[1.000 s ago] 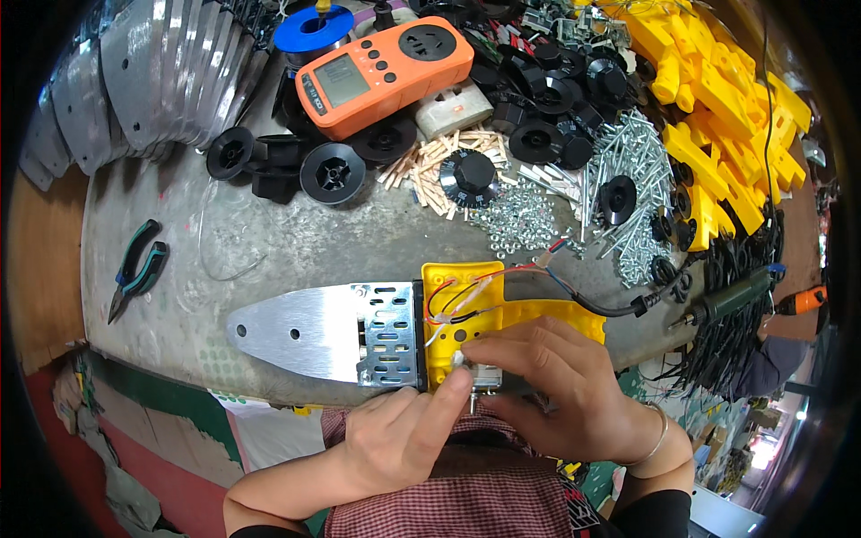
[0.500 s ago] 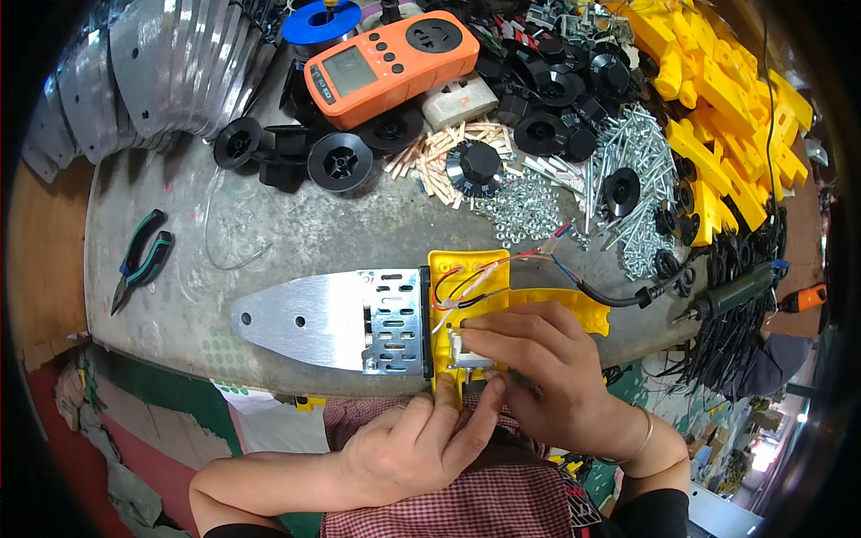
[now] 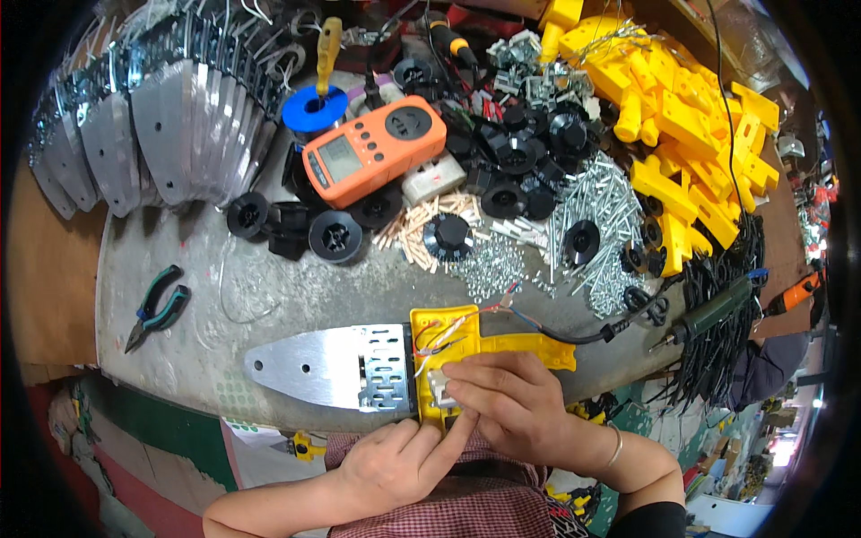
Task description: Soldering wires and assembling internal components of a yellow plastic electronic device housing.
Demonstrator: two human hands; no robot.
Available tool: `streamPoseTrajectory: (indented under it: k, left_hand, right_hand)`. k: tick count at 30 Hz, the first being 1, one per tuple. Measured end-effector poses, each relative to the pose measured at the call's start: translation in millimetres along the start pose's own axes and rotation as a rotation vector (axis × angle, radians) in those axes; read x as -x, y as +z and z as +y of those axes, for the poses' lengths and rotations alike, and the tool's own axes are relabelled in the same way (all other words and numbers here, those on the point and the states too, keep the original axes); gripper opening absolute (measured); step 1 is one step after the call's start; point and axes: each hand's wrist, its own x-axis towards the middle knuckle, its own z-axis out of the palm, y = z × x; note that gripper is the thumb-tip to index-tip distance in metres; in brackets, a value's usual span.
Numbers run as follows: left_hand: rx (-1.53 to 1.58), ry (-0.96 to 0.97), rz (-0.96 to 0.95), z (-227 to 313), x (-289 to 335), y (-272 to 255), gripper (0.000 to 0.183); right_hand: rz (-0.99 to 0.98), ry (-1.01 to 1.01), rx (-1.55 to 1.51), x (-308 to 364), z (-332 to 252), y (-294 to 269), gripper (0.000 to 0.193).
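Right hand point(image 3: 513, 403) nearly closed on pale part point(image 3: 439, 386) (left hand point(image 3: 387, 462) touching housing point(image 3: 463, 325)).

We see bright light, shine on the flat, pointy silver metal plate point(image 3: 327, 369), white glare at four o'clock, and bent, dark edges.

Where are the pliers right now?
In the head view, the pliers lie on the left of the worktable, up and left of the pointed metal plate.
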Motion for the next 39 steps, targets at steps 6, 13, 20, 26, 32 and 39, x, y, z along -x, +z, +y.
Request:
streamPoseTrajectory:
  k: [6, 13, 20, 26, 32, 39]
  left_hand:
    - [-0.012, -0.059, -0.014, 4.9, 3.1, -4.4, 0.049]
    - [0.030, -0.005, 0.013, -3.6, 3.1, 0.1, 0.049]
    - [-0.035, 0.021, 0.114, -11.8, 9.5, -33.6, 0.035]
    - [-0.351, -0.626, 0.133, -89.9, 21.5, -73.4, 0.024]
    - [-0.311, -0.589, -0.031, -120.6, 32.7, -78.9, 0.019]
    - [-0.161, -0.637, 0.190, -117.2, 15.6, -83.9, 0.013]
  right_hand:
    - [-0.051, -0.123, -0.086, -37.9, -1.2, -60.1, 0.037]
    - [0.325, 0.079, 0.021, -166.5, 115.5, -88.0, 0.040]
    - [0.145, 0.029, 0.220, -244.8, 191.9, -49.2, 0.050]
    - [0.472, -0.190, -0.243, -233.3, 185.4, -61.4, 0.025]
    - [0.770, 0.108, -0.259, -165.9, 115.2, -118.8, 0.030]
    - [0.712, 0.205, -0.358, -157.6, 124.1, -133.1, 0.026]
